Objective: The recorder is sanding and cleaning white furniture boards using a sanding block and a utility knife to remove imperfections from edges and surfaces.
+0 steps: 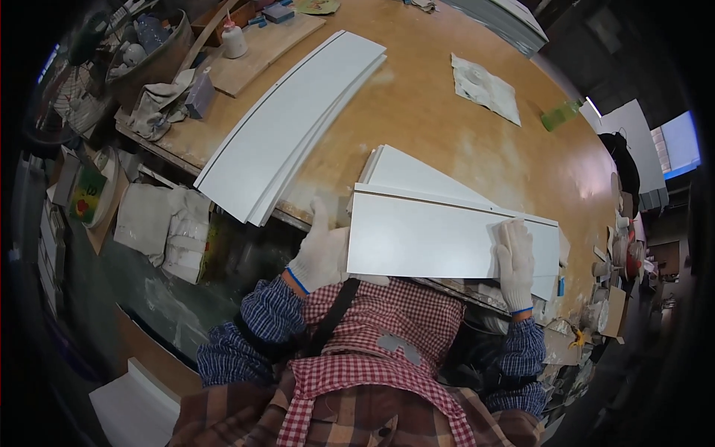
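Observation:
A white rectangular panel [424,235] with a dark groove along its far edge lies in front of me, overhanging the near edge of the table. My left hand [322,257], in a white knit glove with a blue cuff, is at the panel's left end. Its thumb sticks up, spread away from the panel, and its other fingers are partly hidden under the near left corner. On the panel's right end my gloved right hand [515,261] lies flat, fingers stretched out. Beneath this panel, other white panels [417,175] lie at an angle.
Another stack of long white panels [298,112] lies to the left on the brown table [417,89]. Farther off are a white squeeze bottle [234,41], a wooden board [261,56], a pale crumpled sheet [485,88] and a green bottle [560,115]. A fan [78,104] stands far left.

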The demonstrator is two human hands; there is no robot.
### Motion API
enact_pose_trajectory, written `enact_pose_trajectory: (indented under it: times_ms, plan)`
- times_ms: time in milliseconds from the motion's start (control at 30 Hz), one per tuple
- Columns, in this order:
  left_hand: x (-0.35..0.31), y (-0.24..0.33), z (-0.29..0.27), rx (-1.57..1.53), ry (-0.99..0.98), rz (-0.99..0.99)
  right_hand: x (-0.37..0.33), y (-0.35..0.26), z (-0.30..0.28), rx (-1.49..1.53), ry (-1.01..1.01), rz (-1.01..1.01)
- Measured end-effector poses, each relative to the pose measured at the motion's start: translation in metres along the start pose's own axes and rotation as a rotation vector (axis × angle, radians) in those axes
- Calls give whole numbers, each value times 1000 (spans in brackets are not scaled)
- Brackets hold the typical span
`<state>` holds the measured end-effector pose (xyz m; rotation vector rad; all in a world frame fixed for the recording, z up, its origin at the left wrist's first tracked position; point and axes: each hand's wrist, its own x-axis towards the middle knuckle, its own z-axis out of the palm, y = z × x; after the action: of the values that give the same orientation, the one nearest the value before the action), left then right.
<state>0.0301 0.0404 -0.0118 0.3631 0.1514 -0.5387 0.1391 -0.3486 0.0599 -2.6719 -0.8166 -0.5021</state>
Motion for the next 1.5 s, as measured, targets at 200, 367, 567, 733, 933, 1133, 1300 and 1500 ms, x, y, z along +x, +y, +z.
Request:
enact_pose_trajectory:
  times_ms: [200,367,567,733,933,1133,1300,1500]
  plan:
    - [6,-2,-7,-266,-288,9,81,-85,55,187,-95,-118]
    - [4,-4,0,-245,-45,132,83,-192,59,334,-241,-482]
    - [4,-1,1,-188,-77,44,24,-149,20,353,-539,-628]
    - [2,2,0,-328,-354,35,-7,-42,-9,83,-291,-149]
    - [-8,-7,24,467,237,140,24,-91,13,110,-239,-121]
    - [-7,-2,13,370,338,94,36,-133,58,415,-22,-177]
    - [-22,1,1,388,350,126,20,28,37,-8,19,-12]
    - [-23,-1,3,402,384,146,5,144,2,-245,75,492]
